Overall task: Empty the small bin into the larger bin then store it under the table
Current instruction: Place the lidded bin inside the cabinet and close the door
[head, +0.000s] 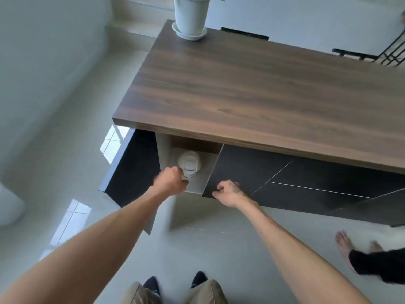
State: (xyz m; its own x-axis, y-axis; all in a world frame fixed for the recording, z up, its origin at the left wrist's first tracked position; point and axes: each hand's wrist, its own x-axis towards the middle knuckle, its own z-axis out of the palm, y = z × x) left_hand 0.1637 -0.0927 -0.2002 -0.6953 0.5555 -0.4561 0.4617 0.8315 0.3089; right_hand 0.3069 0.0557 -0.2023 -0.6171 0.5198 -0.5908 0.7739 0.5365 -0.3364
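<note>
**Two hands at the open cabinet, small bin inside**

Two bare forearms reach forward and down toward the cabinet beneath the wooden tabletop [252, 88]. The left cabinet door [133, 165] stands swung open to the left, exposing a light-coloured compartment [203, 170].

The small bin [189, 162], white and rounded, sits inside this compartment on its floor, under the tabletop's front edge. The left hand [169, 181] is closed around the near side of the small bin, fingers curled at its lower front part; the exact grip is partly blurred.

The right hand [228, 193] holds nothing. Its fingers are loosely curled, and it rests against the left edge of the closed dark door panel [247, 170] just right of the compartment.

A white plant pot [190, 16] on a saucer stands at the far left corner of the tabletop. A second person's bare foot [345, 244] shows on the floor at lower right.
</note>
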